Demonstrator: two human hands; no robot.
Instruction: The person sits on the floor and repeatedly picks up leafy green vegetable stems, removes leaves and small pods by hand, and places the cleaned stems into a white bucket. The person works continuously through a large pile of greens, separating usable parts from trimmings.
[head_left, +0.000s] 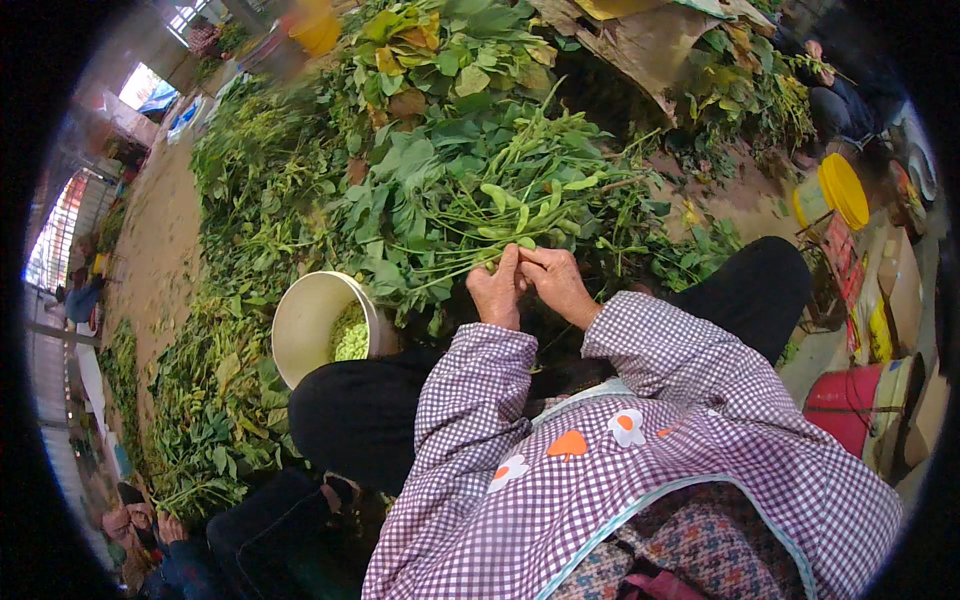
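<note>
My left hand (497, 289) and my right hand (559, 281) meet in front of me, thumbs and fingertips pinched together at a green bean pod (527, 243). The pod's small size leaves unclear which hand bears it. Stems with more green pods (517, 206) spread just beyond my fingertips, on a heap of leafy bean plants (405, 165). Left of my hands, beside my knee, a white plastic bucket (309, 326) leans tilted, with shelled green beans (351, 341) inside.
A yellow-rimmed bucket (844, 192) and a red container (844, 405) stand at the right. Another person's hands (819, 64) are at the upper right, and a co-worker's hand (171, 527) touches plants at the lower left. Brown sheeting (637, 56) covers part of the heap.
</note>
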